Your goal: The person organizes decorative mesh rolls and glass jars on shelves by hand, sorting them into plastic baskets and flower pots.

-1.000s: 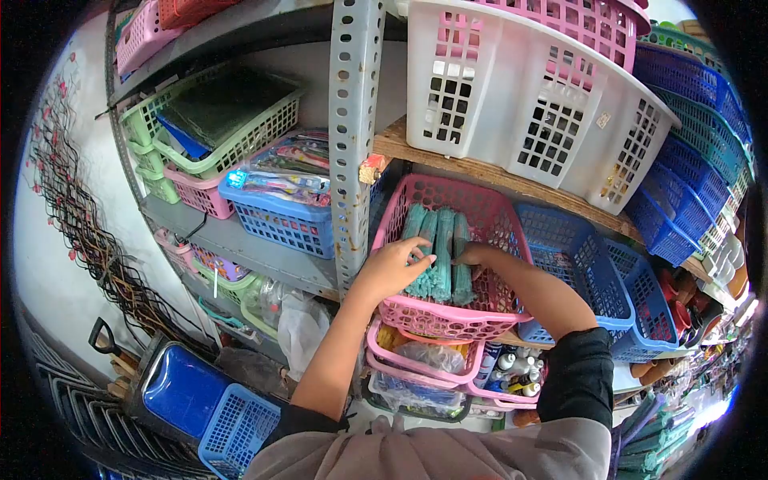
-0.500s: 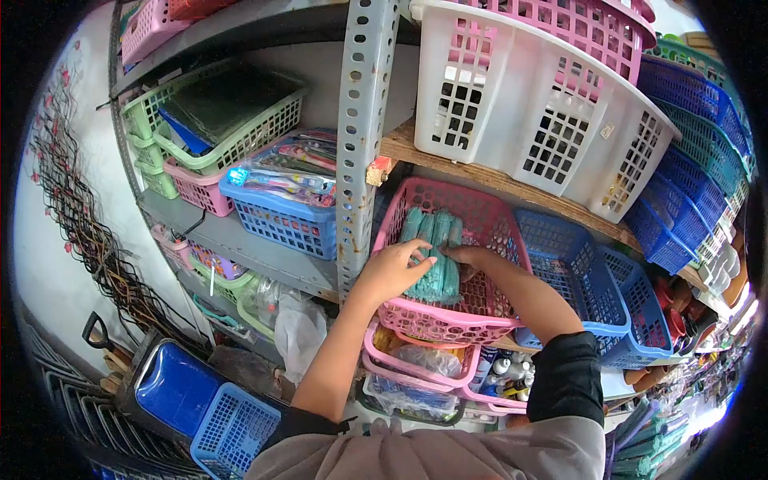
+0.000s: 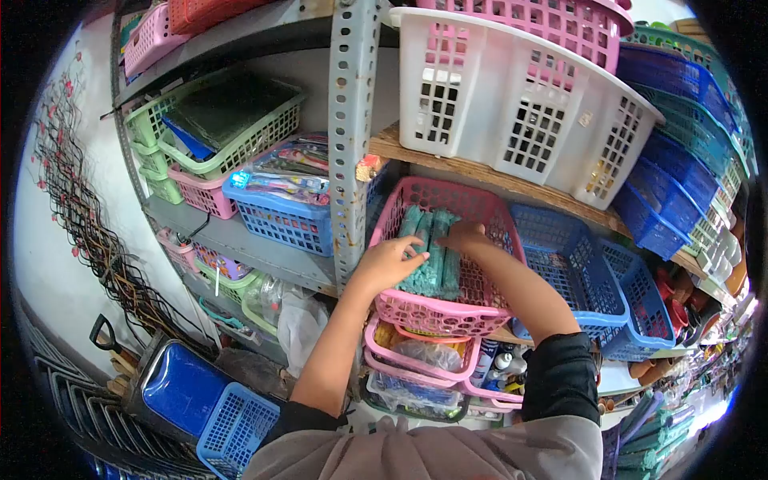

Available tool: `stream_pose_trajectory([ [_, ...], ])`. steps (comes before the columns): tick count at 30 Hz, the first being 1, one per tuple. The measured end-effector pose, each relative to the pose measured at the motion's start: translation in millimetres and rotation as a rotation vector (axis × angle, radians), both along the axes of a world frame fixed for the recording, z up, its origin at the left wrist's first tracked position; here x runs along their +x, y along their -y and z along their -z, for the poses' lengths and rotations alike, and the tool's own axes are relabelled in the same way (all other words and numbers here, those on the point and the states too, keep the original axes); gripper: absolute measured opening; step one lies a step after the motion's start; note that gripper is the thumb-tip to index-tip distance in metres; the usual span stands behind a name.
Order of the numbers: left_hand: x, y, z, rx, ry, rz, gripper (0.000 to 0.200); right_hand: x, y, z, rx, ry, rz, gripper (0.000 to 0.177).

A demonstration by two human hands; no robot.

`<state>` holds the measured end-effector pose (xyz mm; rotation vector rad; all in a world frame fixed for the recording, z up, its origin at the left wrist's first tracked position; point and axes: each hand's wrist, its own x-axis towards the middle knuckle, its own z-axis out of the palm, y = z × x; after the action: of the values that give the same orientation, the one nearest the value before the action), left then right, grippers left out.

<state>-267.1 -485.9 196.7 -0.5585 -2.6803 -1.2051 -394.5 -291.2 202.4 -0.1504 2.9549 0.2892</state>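
A pink basket [image 3: 448, 310] sits tilted on the shelf in the middle of the view. Several long green packets [image 3: 432, 256] in clear wrap lie side by side in its left half. My left hand [image 3: 394, 262] rests on the lower left of the packets, thumb and fingers apart. At the upper right end of the packets is my right hand [image 3: 464, 235], its fingers bent down beside them and partly hidden. Whether it grips a packet cannot be made out.
Blue baskets [image 3: 612, 308] stand to the right. A large white basket [image 3: 512, 112] is on the wooden shelf above. A perforated metal post [image 3: 350, 144] rises left of the pink basket. Below are pink trays [image 3: 472, 370] with goods.
My right hand has moved up along the packets to their upper end. My left hand has shifted slightly left and down. The whole view has shifted a little.
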Motion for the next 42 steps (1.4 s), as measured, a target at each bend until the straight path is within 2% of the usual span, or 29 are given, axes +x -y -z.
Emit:
stream_pose_trajectory([
  [3,-4.4,0.2,4.2,0.047,-0.017,0.037,0.041,30.2,-1.8,-21.5,0.062,0.037,-0.045,0.070],
  [4,-5.2,0.1,5.5,0.087,-0.023,0.047,0.039,46.8,-9.1,-22.9,0.034,-0.041,-0.138,0.065],
  [5,-7.8,0.4,9.2,0.111,-0.058,0.045,0.044,62.3,-14.8,-25.1,0.034,-0.040,-0.118,0.065],
  [7,-4.8,0.6,6.4,0.137,-0.035,0.057,0.042,97.2,-22.6,-35.8,0.005,-0.051,-0.246,0.061],
  [8,-4.7,0.5,6.4,0.159,-0.047,0.075,0.039,119.2,-28.4,-41.5,0.015,-0.144,-0.315,0.054],
  [9,-3.8,0.4,5.4,0.209,-0.041,0.110,0.034,140.8,-33.9,-48.0,0.015,-0.147,-0.290,0.054],
  [11,7.4,-0.7,-1.8,0.281,-0.117,0.171,0.028,177.4,-48.6,-52.6,-0.138,-0.327,-0.410,0.047],
  [12,10.6,-0.6,-1.8,0.258,-0.220,0.152,0.025,190.7,-58.5,-48.9,-0.194,-0.413,-0.442,0.038],
  [13,16.6,-3.7,-5.8,0.238,-0.324,0.138,0.022,209.6,-66.4,-50.6,-0.189,-0.417,-0.401,0.038],
  [15,38.6,-13.6,-15.9,0.050,-0.635,0.028,0.017,250.7,-83.6,-54.7,-0.348,-0.584,-0.513,0.032],
  [17,56.9,-36.0,-21.9,0.120,-0.672,0.094,0.015,282.7,-104.4,-49.9,-0.329,-0.609,-0.431,0.028],
  [19,73.4,-66.7,-22.8,0.194,-0.698,0.161,0.015,314.0,-125.6,-43.9,-0.423,-0.624,-0.395,0.029],
  [23,112.4,-146.7,-15.5,0.405,-0.659,0.463,0.013,373.1,-169.8,-20.9,-0.457,-0.615,-0.183,0.026],
  [24,119.2,-167.3,-9.9,0.400,-0.640,0.525,0.013,393.7,-173.6,-27.3,-0.399,-0.559,-0.067,0.026],
  [25,127.6,-188.3,-4.3,0.394,-0.622,0.589,0.013,402.6,-190.9,-13.6,-0.444,-0.559,-0.030,0.027],
  [26,137.6,-208.8,1.3,0.401,-0.494,0.646,0.013,414.2,-207.3,-2.3,-0.469,-0.581,-0.002,0.027],
  [27,144.8,-230.2,4.4,0.398,-0.540,0.735,0.014,429.0,-219.9,3.8,-0.491,-0.602,0.024,0.028],
  [32,187.5,-331.8,22.1,0.416,-0.407,1.108,0.012,520.3,-263.0,18.0,-0.453,-0.613,0.453,0.027],
  [34,209.2,-373.0,26.1,0.438,-0.368,1.252,0.011,557.8,-279.6,21.1,-0.513,-0.681,0.562,0.024],
  [37,246.9,-431.4,31.5,0.425,-0.298,1.410,0.012,609.9,-307.6,19.9,-0.474,-0.750,0.722,0.025],
  [38,261.8,-446.1,28.8,0.366,-0.200,1.450,0.013,626.7,-318.9,23.4,-0.473,-0.754,0.787,0.025],
  [39,269.7,-472.3,42.8,0.390,-0.271,1.503,0.014,644.1,-330.0,25.9,-0.470,-0.761,0.849,0.024],
  [41,301.8,-532.8,61.2,0.272,-0.097,1.575,0.016,687.6,-363.8,29.0,-0.507,-0.806,0.984,0.022],
  [42,310.2,-550.0,73.2,0.239,-0.122,1.590,0.018,700.4,-375.4,35.8,-0.504,-0.821,1.039,0.023],
])
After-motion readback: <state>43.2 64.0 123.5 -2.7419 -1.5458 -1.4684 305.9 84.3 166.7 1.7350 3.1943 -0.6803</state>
